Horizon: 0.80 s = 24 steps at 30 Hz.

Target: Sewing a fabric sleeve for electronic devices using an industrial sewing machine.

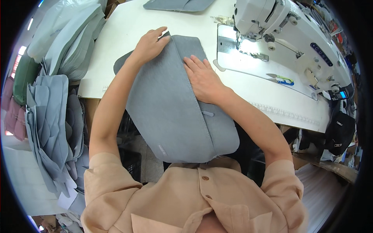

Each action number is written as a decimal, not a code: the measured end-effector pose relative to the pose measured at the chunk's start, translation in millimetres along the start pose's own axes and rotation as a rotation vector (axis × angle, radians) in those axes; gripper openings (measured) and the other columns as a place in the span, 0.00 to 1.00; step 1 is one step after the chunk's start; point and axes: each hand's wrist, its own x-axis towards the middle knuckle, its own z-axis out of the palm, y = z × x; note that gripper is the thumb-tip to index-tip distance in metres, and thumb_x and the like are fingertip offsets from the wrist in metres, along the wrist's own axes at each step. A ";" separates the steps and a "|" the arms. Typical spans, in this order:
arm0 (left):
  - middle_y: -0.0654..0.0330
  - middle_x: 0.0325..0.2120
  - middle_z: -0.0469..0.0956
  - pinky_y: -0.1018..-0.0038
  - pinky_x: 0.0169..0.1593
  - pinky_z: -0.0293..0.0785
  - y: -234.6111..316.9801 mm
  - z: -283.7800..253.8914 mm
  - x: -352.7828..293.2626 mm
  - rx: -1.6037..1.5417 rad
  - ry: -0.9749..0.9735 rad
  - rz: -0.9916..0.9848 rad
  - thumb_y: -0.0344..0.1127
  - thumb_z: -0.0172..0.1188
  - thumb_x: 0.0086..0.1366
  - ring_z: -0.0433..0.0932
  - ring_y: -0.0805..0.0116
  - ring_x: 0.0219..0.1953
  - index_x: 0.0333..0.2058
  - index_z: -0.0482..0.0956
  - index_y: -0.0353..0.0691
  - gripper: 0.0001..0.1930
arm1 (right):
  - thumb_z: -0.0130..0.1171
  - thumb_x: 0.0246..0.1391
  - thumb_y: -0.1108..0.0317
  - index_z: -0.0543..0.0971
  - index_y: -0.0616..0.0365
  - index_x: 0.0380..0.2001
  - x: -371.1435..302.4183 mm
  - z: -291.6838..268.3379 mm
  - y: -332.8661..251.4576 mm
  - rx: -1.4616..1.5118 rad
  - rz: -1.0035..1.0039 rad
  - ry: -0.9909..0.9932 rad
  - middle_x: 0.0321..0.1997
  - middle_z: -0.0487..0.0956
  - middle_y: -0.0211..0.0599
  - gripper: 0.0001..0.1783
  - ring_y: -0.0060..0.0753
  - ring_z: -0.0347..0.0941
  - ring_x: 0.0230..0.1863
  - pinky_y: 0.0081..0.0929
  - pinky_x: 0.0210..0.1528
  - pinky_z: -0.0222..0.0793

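The white counter (112, 42) bears a grey fabric panel (167, 105) under both hands (204, 79), overhanging its near edge; another grey piece (178, 4) beyond them; a sewing machine (289, 42) to their right.

Rests the left hand (152, 46) at the far end of a grey fabric piece (163, 105) and lays the right hand (204, 77) flat along its long seam. Lets the near end overhang the white table (126, 29). Has a white sewing machine (299, 37) at right, snips (283, 80) on its bed, grey cut pieces (50, 105) bundled at left.
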 end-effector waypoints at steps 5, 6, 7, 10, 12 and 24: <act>0.54 0.33 0.75 0.73 0.41 0.68 -5.8 31.3 6.2 -0.314 0.006 -0.063 0.34 0.51 0.55 0.74 0.64 0.35 0.38 0.74 0.37 0.12 | 0.41 0.49 0.65 0.60 0.69 0.52 -13.4 -3.2 -15.2 -0.098 0.053 0.002 0.58 0.56 0.48 0.27 0.49 0.49 0.61 0.47 0.58 0.46; 0.57 0.30 0.75 0.75 0.39 0.68 -7.2 37.9 1.0 -0.424 0.028 -0.082 0.34 0.52 0.55 0.73 0.67 0.33 0.36 0.74 0.36 0.11 | 0.42 0.48 0.66 0.63 0.68 0.51 -15.8 -4.6 -16.9 -0.099 0.041 0.005 0.56 0.59 0.49 0.26 0.49 0.51 0.60 0.46 0.57 0.49; 0.59 0.28 0.75 0.77 0.37 0.68 -5.8 41.8 -2.8 -0.535 0.050 -0.102 0.34 0.53 0.55 0.72 0.70 0.30 0.34 0.74 0.36 0.10 | 0.43 0.47 0.67 0.66 0.67 0.49 -17.3 -7.7 -16.7 -0.102 0.030 0.009 0.54 0.62 0.50 0.24 0.50 0.53 0.59 0.44 0.57 0.51; 0.65 0.26 0.74 0.81 0.34 0.67 -1.4 45.0 -10.3 -0.706 0.123 -0.101 0.31 0.54 0.55 0.69 0.78 0.27 0.32 0.74 0.37 0.07 | 0.45 0.47 0.68 0.70 0.65 0.44 15.7 -36.9 14.0 0.332 0.187 -0.286 0.51 0.66 0.47 0.19 0.44 0.60 0.54 0.35 0.54 0.57; 0.66 0.26 0.73 0.82 0.34 0.66 8.3 49.9 -8.9 -0.830 0.138 -0.072 0.30 0.54 0.55 0.68 0.80 0.27 0.33 0.74 0.38 0.06 | 0.46 0.48 0.66 0.73 0.63 0.39 32.6 -24.8 44.2 0.237 0.134 0.191 0.44 0.72 0.46 0.16 0.45 0.65 0.48 0.33 0.51 0.60; 0.68 0.27 0.73 0.84 0.35 0.66 13.1 47.6 -12.8 -1.015 0.083 -0.050 0.29 0.55 0.56 0.68 0.81 0.29 0.34 0.76 0.38 0.06 | 0.57 0.35 0.68 0.77 0.63 0.29 74.9 -36.4 70.4 0.988 0.490 -0.280 0.25 0.75 0.35 0.14 0.24 0.69 0.26 0.20 0.31 0.64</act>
